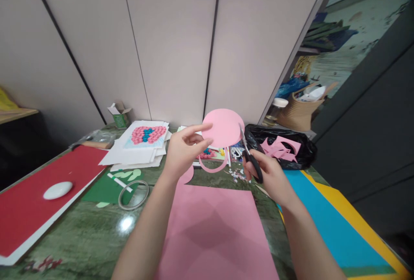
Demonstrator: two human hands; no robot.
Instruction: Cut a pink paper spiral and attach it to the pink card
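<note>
At the far left of the frame, a red sheet lies on the green table, with a white oval object resting on it. Just right of it, at left centre, a dark green sheet carries pale green cut pieces and a white stick; a tape-like ring overlaps its right edge. Above these, a stack of white paper bears a picture of pink and blue dots.

Near the middle, the person's left hand pinches the left edge of a pink paper disc between thumb and fingers, holding it up above the table in the centre of the frame. A narrow pink strip curves beneath the disc; whether the two are joined cannot be told. At bottom centre lies a large pink sheet.

Right of centre, the right hand is closed around the black handles of the scissors, whose blades point upward at the disc's right edge. Farther right, a black plastic bag holds pink scraps; blue and yellow sheets fill the lower right.
</note>
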